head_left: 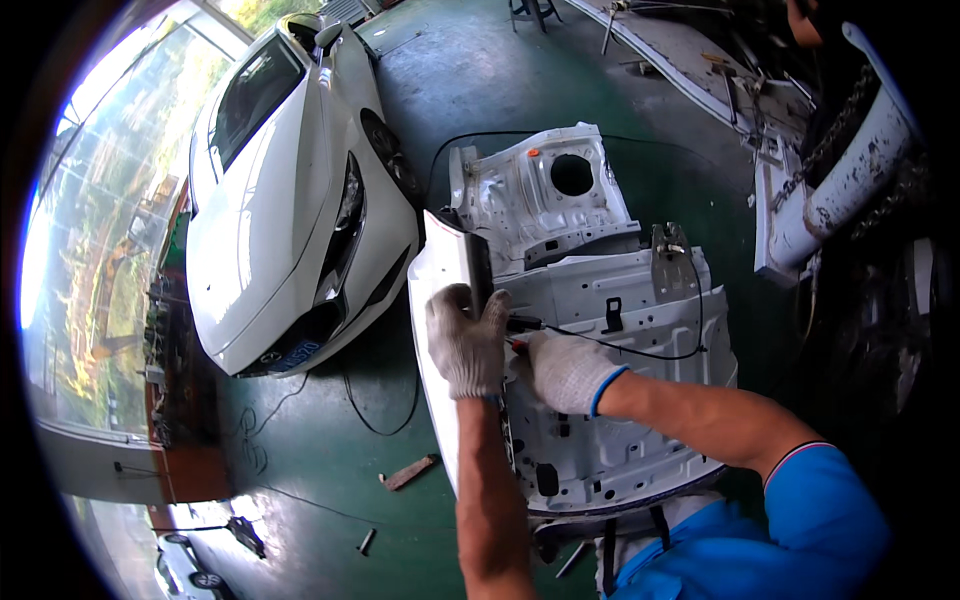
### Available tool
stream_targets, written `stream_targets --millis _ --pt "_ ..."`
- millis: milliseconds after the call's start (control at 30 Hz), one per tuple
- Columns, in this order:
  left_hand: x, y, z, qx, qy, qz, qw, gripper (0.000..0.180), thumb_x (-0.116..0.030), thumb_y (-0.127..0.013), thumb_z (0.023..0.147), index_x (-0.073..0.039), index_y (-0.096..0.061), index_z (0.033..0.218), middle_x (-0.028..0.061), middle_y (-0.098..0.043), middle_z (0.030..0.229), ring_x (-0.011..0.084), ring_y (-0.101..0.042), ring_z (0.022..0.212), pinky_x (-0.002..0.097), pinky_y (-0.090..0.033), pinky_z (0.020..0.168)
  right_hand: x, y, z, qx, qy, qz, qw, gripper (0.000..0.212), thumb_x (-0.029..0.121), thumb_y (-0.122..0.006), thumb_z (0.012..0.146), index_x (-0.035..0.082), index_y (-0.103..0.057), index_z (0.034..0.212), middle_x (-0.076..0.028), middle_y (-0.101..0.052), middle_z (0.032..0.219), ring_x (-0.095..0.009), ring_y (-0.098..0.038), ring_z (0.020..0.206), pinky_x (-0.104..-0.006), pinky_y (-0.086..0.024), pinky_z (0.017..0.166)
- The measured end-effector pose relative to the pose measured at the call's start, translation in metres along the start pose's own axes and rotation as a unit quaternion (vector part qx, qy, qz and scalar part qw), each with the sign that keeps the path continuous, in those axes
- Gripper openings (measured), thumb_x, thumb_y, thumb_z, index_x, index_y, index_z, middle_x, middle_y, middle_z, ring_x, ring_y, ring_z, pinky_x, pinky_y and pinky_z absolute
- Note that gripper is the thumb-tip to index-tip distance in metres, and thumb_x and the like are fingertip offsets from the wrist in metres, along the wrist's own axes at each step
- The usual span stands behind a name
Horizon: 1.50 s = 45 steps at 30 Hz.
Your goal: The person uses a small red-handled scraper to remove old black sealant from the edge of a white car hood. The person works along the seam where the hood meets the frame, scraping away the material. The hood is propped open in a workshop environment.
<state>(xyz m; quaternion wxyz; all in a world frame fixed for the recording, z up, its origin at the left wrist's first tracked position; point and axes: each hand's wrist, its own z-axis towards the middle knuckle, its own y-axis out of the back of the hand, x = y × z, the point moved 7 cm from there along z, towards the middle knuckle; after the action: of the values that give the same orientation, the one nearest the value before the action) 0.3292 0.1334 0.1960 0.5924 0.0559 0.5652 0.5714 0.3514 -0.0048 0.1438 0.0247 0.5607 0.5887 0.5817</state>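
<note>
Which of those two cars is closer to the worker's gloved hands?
The large white car, upper left, nearer both the left hand and right hand. The other car looks small, farther off at lower left.

floor green, glossy; windows at left, daylight-bright; low wall beneath, greyish; dark stand beyond

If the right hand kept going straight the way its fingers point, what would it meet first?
Probably the left hand, since the right hand points toward it; depth is unclear, so it might pass beneath.
</note>
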Motion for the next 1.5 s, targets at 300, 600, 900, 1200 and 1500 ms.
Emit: stream_targets --millis 300,600,900,1200,1500 --pt "-0.002 -0.012 0.042 0.159 -0.051 0.116 0.979 0.039 -0.026 -0.088 0.077 -0.002 -0.065 0.097 0.0159 -0.069 0.094 0.0358 -0.070 0.086 0.0464 -0.056 0.079 -0.005 0.019 -0.010 0.012 0.008 -0.007 1.000 0.048 0.043 -0.053 0.106 -0.002 -0.070 0.112 -0.022 -0.078 0.100 -0.038 -0.077 0.096 -0.0490 -0.061 0.084" --pt "-0.034 -0.028 0.032 0.013 -0.114 0.288 0.951 0.017 -0.025 -0.073 0.085 -0.012 -0.072 0.097 0.0113 -0.069 0.102 0.0355 -0.072 0.088 0.0492 -0.058 0.078 -0.008 0.012 -0.008 -0.005 0.028 0.026 0.999 0.048 0.041 -0.051 0.106 -0.004 -0.066 0.116 -0.025 -0.076 0.100 -0.041 -0.076 0.093 -0.0498 -0.060 0.083" --pt "-0.012 -0.023 0.026 -0.046 -0.157 0.107 0.981 0.011 -0.020 -0.072 0.086 -0.013 -0.071 0.094 0.0107 -0.068 0.097 0.0361 -0.070 0.085 0.0491 -0.055 0.075 -0.038 0.085 0.009 -0.132 0.143 0.200 0.960 0.043 0.042 -0.051 0.106 0.001 -0.063 0.106 -0.029 -0.071 0.087 -0.041 -0.074 0.087 -0.0512 -0.058 0.079" --pt "-0.001 -0.035 0.019 -0.095 -0.220 0.097 0.966 0.011 -0.015 -0.068 0.088 -0.011 -0.064 0.097 0.0129 -0.063 0.097 0.0372 -0.066 0.089 0.0489 -0.054 0.076 -0.017 0.082 0.055 0.005 0.039 0.227 0.973 0.043 0.033 -0.042 0.108 -0.003 -0.064 0.100 -0.022 -0.069 0.073 -0.037 -0.075 0.068 -0.0469 -0.061 0.070" --pt "-0.004 -0.030 0.014 -0.111 -0.239 0.082 0.961 0.013 -0.014 -0.069 0.087 -0.011 -0.064 0.098 0.0130 -0.063 0.096 0.0383 -0.065 0.088 0.0491 -0.054 0.076 -0.013 0.051 0.045 0.137 -0.028 0.335 0.932 0.040 0.034 -0.049 0.106 -0.004 -0.063 0.102 -0.013 -0.064 0.069 -0.027 -0.067 0.050 -0.0404 -0.058 0.048"
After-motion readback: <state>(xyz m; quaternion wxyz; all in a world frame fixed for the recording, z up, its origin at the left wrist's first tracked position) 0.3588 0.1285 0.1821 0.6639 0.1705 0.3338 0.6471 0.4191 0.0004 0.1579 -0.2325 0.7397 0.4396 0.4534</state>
